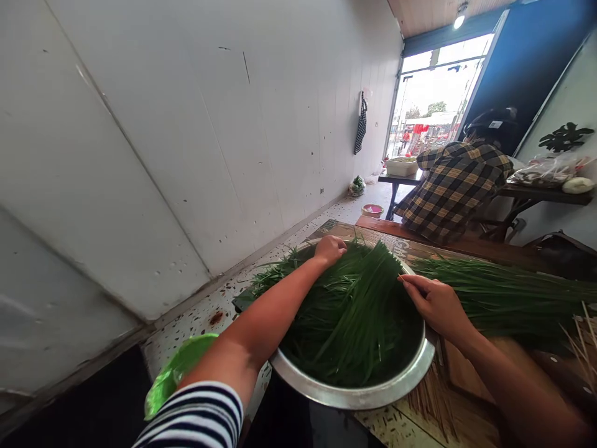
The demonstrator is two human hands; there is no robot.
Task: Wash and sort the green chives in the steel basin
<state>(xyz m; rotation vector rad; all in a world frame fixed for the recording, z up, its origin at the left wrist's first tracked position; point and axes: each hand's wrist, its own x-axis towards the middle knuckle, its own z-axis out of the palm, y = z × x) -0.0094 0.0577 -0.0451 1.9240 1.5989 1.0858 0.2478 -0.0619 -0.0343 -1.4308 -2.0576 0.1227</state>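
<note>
A large metal bowl [354,393] sits in front of me, filled with long green chive leaves [359,311]. My left hand [329,248] reaches across to the bowl's far side, curled closed on the tips of the leaves. My right hand [433,302] rests at the bowl's right rim, fingers pressed together on the leaves there. A second pile of the same greens [504,289] lies on the wooden table [471,373] to the right of the bowl.
A white wall runs along the left. A green plastic thing [175,372] lies by my left arm. A person in a plaid shirt [454,186] sits with their back to me beyond the table. Thin sticks [583,342] lie at the right edge.
</note>
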